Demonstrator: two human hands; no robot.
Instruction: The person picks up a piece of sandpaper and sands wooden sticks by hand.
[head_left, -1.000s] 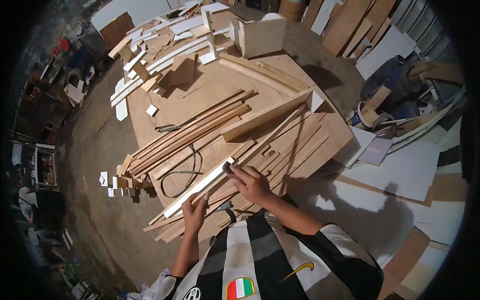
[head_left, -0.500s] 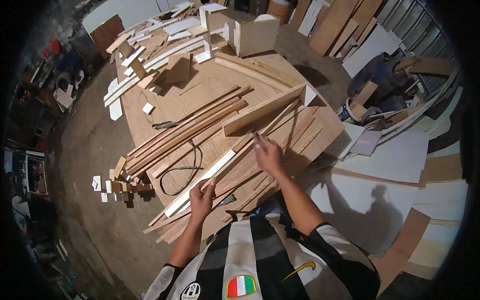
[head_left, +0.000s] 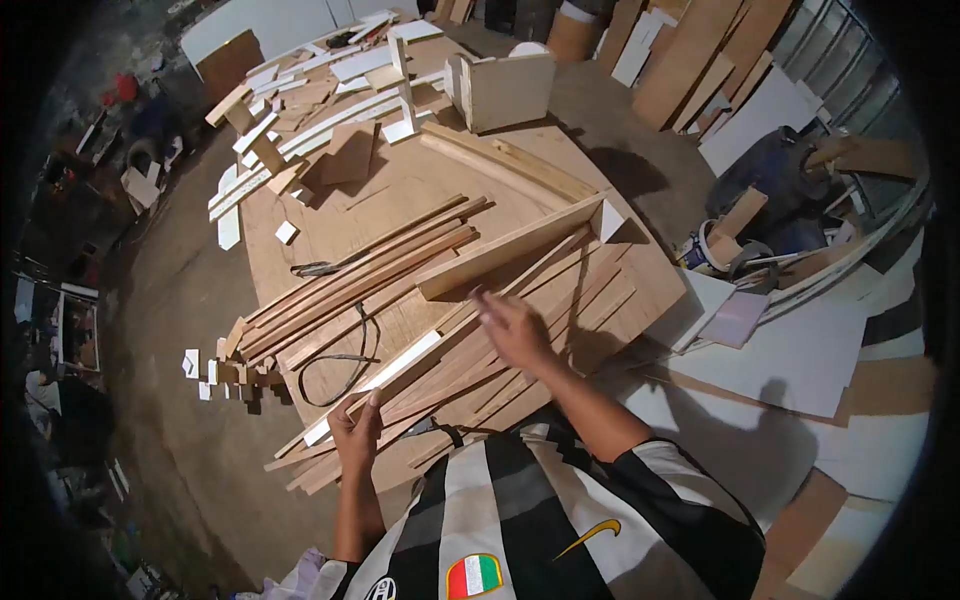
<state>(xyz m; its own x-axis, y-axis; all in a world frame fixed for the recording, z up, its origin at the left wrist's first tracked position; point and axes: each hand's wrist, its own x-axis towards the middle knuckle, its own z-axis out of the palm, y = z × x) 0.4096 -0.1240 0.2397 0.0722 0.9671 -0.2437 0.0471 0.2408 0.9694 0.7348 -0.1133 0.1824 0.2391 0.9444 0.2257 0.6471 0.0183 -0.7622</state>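
My left hand [head_left: 357, 425] is closed around a long wooden strip [head_left: 405, 362] near its lower end. Part of this strip's upper face shows bright white; it runs diagonally up and to the right. Over the strips, my right hand [head_left: 515, 328] has its fingers stretched out toward the strip's upper part, slightly blurred. Whether the fingertips touch the wood I cannot tell. Just beyond them stands a long board on edge [head_left: 515, 248], with a short white-faced piece at its right end. Several loose thin strips [head_left: 480, 385] lie beneath and beside my hands.
A bundle of reddish strips [head_left: 370, 280] lies on the plywood tabletop [head_left: 420, 190], with a black cord [head_left: 362, 345] nearby. Wood offcuts and a pale box [head_left: 505, 92] stand at the far end. Small blocks [head_left: 225, 372] sit off the left side; sheets [head_left: 770, 330] lean at right.
Both hands and the table have shifted left in view, partly from head movement. My left hand still grips the strip; the right fingers now point more to the left.
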